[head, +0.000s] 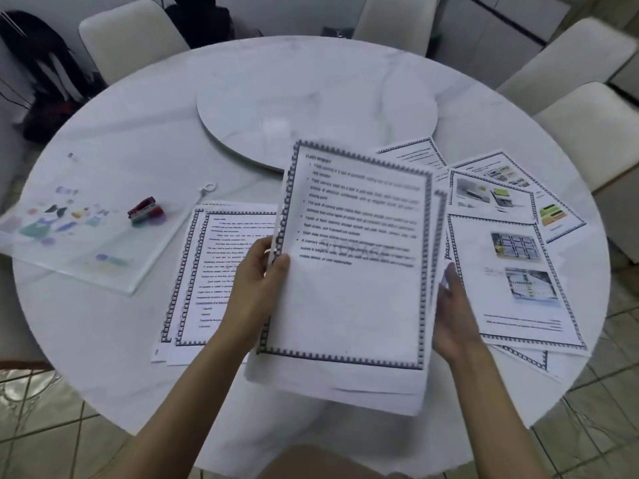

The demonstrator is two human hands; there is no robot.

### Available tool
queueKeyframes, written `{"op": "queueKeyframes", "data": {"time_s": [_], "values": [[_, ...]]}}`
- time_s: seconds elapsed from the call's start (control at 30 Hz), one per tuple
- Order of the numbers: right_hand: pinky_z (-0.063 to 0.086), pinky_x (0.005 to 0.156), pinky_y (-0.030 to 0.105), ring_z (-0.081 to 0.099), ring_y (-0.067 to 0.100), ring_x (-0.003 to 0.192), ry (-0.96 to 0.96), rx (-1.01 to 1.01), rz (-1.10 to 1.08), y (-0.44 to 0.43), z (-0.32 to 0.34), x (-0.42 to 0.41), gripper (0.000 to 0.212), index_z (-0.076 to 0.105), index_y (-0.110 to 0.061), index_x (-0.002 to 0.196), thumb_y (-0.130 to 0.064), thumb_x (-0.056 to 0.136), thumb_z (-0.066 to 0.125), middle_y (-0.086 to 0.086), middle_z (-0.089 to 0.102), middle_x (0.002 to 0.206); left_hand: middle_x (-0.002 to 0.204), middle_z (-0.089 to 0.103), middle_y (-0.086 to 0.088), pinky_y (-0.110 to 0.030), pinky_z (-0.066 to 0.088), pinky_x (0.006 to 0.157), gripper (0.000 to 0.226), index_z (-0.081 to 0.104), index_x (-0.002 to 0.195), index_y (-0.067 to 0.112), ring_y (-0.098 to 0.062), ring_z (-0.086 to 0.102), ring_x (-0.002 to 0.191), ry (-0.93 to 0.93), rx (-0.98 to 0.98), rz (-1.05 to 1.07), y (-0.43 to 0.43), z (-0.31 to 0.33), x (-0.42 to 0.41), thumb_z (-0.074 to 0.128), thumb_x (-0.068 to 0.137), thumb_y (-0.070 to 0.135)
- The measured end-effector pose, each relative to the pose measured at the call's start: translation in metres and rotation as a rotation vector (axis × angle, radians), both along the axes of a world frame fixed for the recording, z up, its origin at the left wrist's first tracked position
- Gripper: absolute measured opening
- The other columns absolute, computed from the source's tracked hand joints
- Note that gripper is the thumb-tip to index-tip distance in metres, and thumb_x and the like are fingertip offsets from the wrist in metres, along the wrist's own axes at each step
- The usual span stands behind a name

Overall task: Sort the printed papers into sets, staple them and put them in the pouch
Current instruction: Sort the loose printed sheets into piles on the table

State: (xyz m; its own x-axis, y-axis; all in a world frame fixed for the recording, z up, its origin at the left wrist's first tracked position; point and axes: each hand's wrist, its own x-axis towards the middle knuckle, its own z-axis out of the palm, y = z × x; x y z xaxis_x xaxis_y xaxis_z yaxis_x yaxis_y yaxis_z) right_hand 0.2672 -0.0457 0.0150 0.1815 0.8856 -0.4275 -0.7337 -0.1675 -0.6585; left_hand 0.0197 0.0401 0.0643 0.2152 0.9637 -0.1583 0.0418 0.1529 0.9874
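Note:
A stack of printed papers (349,271) with a dark patterned border is held above the table. My left hand (257,285) grips its left edge, thumb on the top sheet. At the stack's right edge is my right hand (454,305), its fingers behind the sheets. A small pile of text pages (204,271) lies flat to the left. Several pages with pictures (511,264) are fanned out on the right. A red stapler (145,209) rests on the clear patterned pouch (79,236) at the left.
The round white marble table (114,347) has a lazy Susan (311,115) in its middle. A small white ring-shaped object (207,189) lies near the pouch. White chairs (128,39) stand around the table. The floor is tiled.

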Motion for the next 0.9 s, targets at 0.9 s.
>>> {"op": "queueKeyframes", "data": {"time_s": [0.9], "values": [[0.056,0.082,0.028,0.068,0.018,0.098,-0.558,-0.141,-0.023,-0.011,-0.036,0.024,0.045,0.064,-0.013,0.111,-0.036,0.073,0.072,0.004,0.071,0.106,0.066,0.059,-0.001,-0.017,0.049,0.049,0.022,0.052,0.066,0.010,-0.005,0.058,0.051,0.067,-0.484,-0.141,-0.001,-0.059,0.011,0.065,0.084,0.010]]}}
